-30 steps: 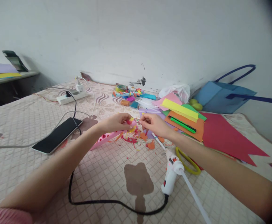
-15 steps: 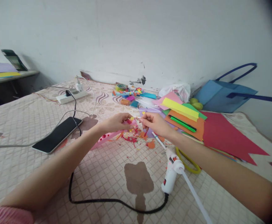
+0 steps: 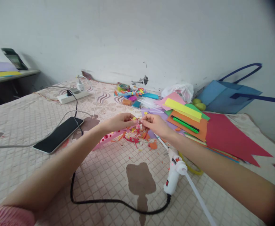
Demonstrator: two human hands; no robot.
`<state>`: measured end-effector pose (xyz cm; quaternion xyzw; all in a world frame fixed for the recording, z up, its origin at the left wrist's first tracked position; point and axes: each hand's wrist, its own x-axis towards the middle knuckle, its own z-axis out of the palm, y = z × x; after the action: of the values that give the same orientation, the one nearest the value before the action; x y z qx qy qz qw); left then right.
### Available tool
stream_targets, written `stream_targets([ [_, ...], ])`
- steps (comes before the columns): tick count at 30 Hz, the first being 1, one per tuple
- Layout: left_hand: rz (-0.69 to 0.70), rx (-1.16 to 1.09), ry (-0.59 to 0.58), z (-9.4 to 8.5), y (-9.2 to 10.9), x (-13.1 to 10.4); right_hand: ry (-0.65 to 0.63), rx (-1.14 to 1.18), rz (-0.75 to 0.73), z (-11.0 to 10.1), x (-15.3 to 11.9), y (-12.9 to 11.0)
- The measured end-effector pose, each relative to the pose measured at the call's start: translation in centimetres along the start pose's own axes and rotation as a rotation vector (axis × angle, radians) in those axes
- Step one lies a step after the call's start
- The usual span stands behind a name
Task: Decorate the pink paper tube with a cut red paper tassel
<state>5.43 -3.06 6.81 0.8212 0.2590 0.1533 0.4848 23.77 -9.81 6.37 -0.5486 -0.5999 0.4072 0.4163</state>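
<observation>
My left hand (image 3: 122, 122) and my right hand (image 3: 152, 124) meet over a heap of paper scraps (image 3: 134, 136), thumbs and forefingers pinched and almost touching. A small yellow piece shows at the left fingertips. What the right fingers pinch is too small to name. Beneath my left hand lies a pink strip (image 3: 109, 137) with red dots. A white hot glue gun (image 3: 172, 175) rests on its side just below my right forearm, a long glue stick (image 3: 198, 196) protruding from its back and its nozzle pointing toward the scraps.
Left of my hands are a black-screened phone (image 3: 58, 135) and a white power strip (image 3: 73, 96), with cables across the cloth. To the right are coloured paper sheets (image 3: 229, 135), a green cutter knife (image 3: 185, 124), a yellow ring (image 3: 194, 169) and a blue bag (image 3: 229, 95).
My fingertips have drawn slightly closer together, and my right hand and forearm sit a little lower and nearer the glue gun's nozzle. The view has shifted slightly; other things lie as before.
</observation>
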Motion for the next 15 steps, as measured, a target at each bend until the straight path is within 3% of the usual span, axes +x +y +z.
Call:
stream_targets([
  [6, -0.123, 0.054, 0.045, -0.2, 0.6, -0.2, -0.005, 0.000, 0.009, 0.1, -0.1, -0.1],
  [15, -0.086, -0.033, 0.071, -0.4, -0.5, 0.1, 0.011, 0.050, 0.039, 0.4, -0.3, -0.4],
])
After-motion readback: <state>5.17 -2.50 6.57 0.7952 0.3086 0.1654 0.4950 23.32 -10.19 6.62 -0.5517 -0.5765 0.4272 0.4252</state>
